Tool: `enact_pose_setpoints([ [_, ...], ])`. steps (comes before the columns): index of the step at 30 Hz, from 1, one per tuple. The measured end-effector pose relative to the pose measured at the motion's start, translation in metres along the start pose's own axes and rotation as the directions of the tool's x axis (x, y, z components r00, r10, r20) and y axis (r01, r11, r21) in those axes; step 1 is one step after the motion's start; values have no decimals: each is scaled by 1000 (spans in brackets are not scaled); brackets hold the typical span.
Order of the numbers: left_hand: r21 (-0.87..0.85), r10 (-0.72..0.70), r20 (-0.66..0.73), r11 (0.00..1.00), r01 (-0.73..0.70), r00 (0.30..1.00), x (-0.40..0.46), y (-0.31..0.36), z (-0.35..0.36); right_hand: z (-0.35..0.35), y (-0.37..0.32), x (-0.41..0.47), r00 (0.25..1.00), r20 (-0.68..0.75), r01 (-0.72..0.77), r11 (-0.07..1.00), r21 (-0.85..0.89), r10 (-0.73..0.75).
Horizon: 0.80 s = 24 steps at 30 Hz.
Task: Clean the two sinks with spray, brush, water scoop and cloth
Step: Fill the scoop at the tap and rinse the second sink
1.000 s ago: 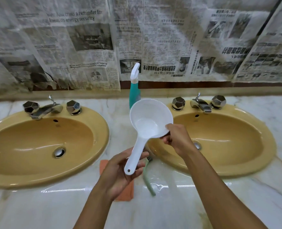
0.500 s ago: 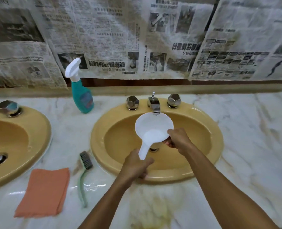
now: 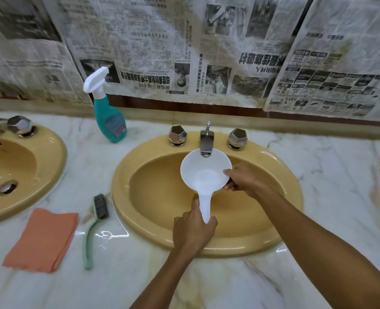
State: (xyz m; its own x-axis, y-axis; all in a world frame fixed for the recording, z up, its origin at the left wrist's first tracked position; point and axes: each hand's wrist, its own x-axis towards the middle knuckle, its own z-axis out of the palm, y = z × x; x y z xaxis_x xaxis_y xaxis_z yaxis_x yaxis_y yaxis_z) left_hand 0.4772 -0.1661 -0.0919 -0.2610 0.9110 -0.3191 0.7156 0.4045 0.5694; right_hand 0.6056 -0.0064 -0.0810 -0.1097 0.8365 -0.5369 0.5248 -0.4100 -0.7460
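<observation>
My left hand [image 3: 193, 230] is nearest to me, over the front rim of the right sink [image 3: 291, 197], and its fingers are curled around the end of the handle of the white water scoop [image 3: 205, 175]. A little further, my right hand [image 3: 242, 180] pinches the right edge of the scoop's bowl, with the thumb on the rim and the other fingers under it. The scoop is held above the basin of this yellow sink, and the far edge of its bowl is just under the spout of the chrome tap [image 3: 206, 141]. On the marble counter [image 3: 329, 163] at my left lies the folded orange cloth [image 3: 42, 239], and just beside it the brush [image 3: 95, 226] with green handle, its bristles pointing away from me. The left sink [image 3: 51, 157] is cut by the picture's edge. Further back, between the two sinks, the teal spray bottle [image 3: 108, 114] stands upright near the wall, which is covered with newspaper sheets [image 3: 206, 45].
</observation>
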Motion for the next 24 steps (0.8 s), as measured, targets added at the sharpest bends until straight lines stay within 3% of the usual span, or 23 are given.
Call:
enact_pose_setpoints([
  [7, 44, 8, 51, 999, -10, 999, 3, 6, 6, 1, 8, 8, 999, 2, 52, 999, -13, -52],
  [12, 70, 1, -3, 998, -1, 1000, 4, 5, 14, -7, 12, 13, 999, 31, 45, 995, -87, -42],
  [15, 84, 27, -21, 996, -25, 999, 3, 4, 16, -20, 3, 17, 965, -234, 63, 967, -245, -122],
  [17, 90, 33, -25, 995, -31, 999, 3, 3, 16, -30, -13, 21, 863, -448, 70, 933, -352, -234],
  [19, 93, 25, -22, 995, -23, 999, 4, 3, 17, -41, -33, 26, 811, -512, 83, 922, -379, -284],
  [21, 100, 16, -11, 995, -15, 1000, 5, 4, 16, -47, -52, 38, 833, -478, 61, 905, -421, -279],
  [24, 109, -6, 18, 994, 4, 1000, 7, 7, 14, -48, -70, 54, 931, -267, 61, 824, -563, -251],
])
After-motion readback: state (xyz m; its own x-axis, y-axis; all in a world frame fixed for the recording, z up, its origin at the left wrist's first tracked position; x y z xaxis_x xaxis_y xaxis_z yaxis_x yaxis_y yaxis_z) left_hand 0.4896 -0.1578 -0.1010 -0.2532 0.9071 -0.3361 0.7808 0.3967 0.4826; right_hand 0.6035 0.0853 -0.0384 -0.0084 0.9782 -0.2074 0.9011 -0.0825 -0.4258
